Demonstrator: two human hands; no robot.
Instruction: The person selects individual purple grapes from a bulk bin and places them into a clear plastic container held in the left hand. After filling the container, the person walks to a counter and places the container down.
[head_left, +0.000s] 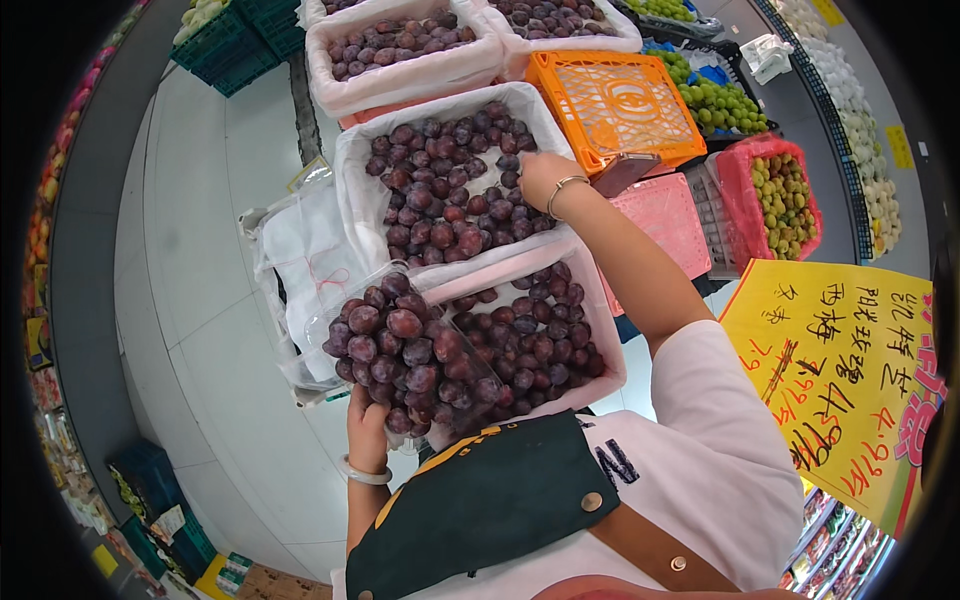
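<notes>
My left hand (367, 427) holds up a clear plastic clamshell box (480, 364) from below at its near left side. Dark purple plums (390, 337) are heaped in it above the rim. Its see-through lid hangs at the left. My right hand (546, 181) reaches into the middle white-lined crate (356, 199), at its right side. A dark plum (508, 163) lies against the fingertips; whether they grip it is hidden. Many loose plums (439, 195) fill that crate around a bare patch of lining. Below the box, a nearer pink-edged crate (611, 337) also holds plums.
Beyond stand more plum crates (405, 79). At the right are an upturned orange crate (619, 109), green grapes (716, 101) and a red-lined basket (784, 195) of small greenish-brown fruit. A yellow handwritten price sign (840, 382) juts in. White-covered boxes (315, 247) sit at the left.
</notes>
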